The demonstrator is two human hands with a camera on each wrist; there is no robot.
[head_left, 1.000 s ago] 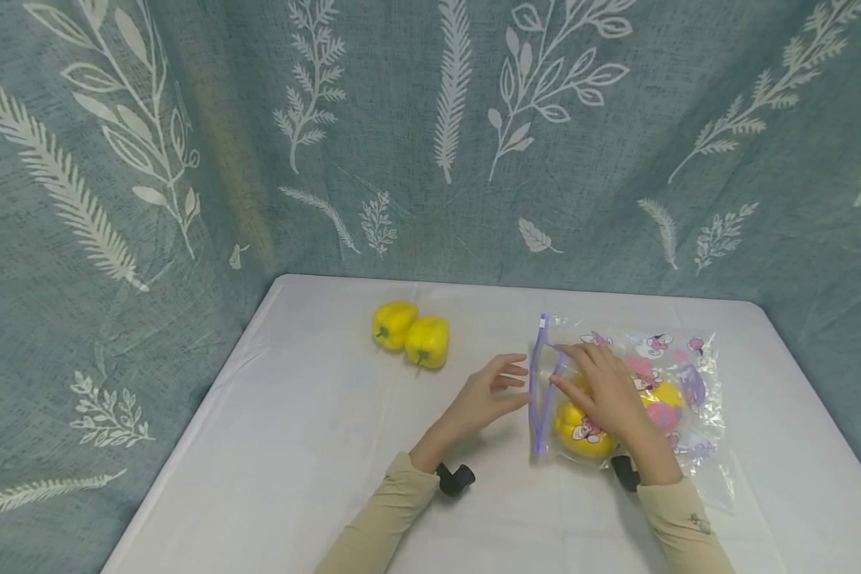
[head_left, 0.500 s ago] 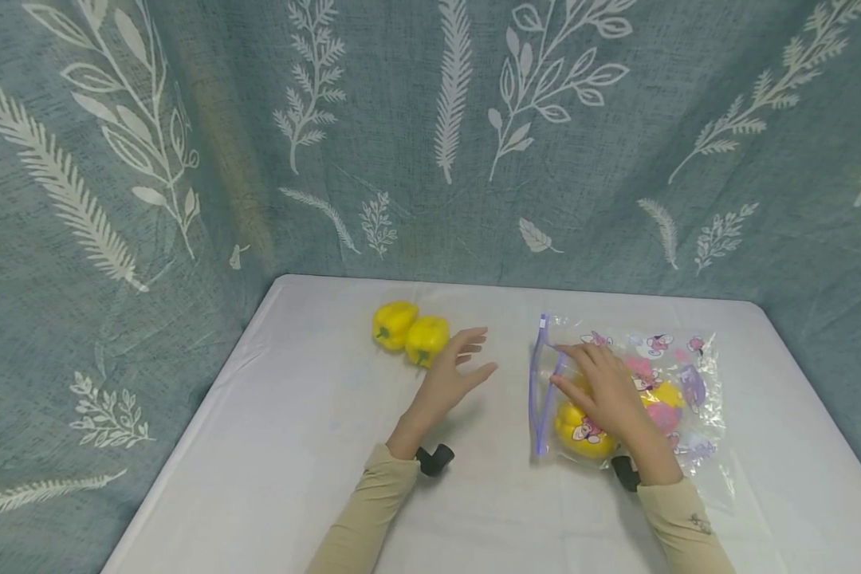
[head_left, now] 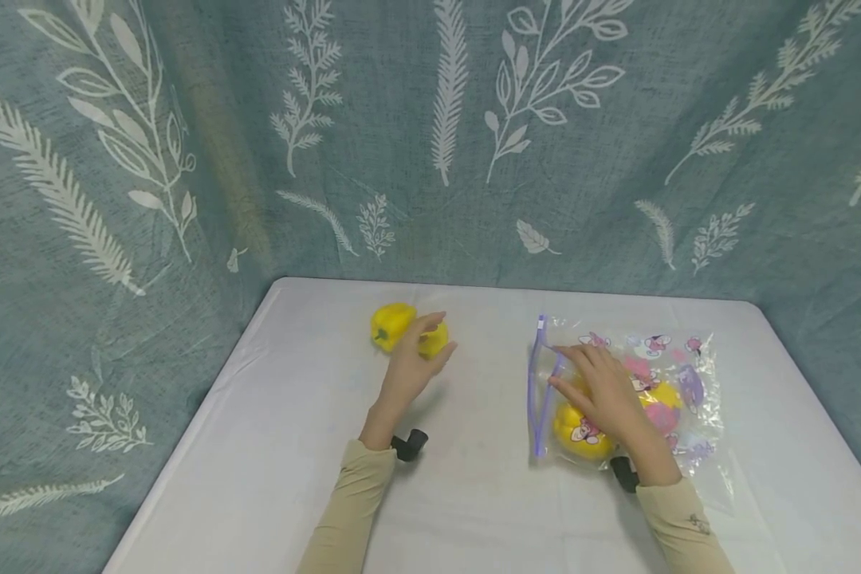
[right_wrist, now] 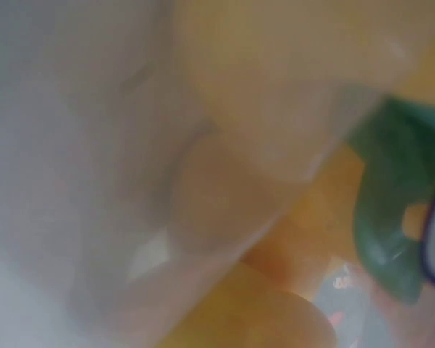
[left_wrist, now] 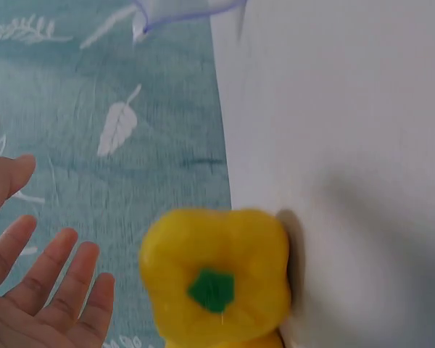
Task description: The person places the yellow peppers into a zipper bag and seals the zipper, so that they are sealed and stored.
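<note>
The left hand (head_left: 409, 367) has its thumb and fingers spread apart with nothing between them, and from the head it hides part of the right-hand loose yellow pepper (head_left: 434, 343); the left wrist view shows that pepper's green stem (left_wrist: 213, 290), with the other loose pepper (head_left: 387, 328) cut off at the lower edge. Both stand side by side on the white table (head_left: 488, 518). The right hand (head_left: 606, 391) lies on the clear plastic bag (head_left: 696, 434), thumb and fingertips apart at its gaping purple-edged mouth (head_left: 532, 391), and covers part of a yellow pepper inside (head_left: 567, 418). A further yellow shape (head_left: 667, 394) sits deeper in, half masked by printing. The right wrist view is mostly blur through film, though a curved green stem (right_wrist: 377, 239) can be made out. The sleeves run out of frame at the bottom. On the bag, pink and purple cartoon figures are too small to identify, and the reddish and white marks (right_wrist: 341, 281) seen close up are illegible
</note>
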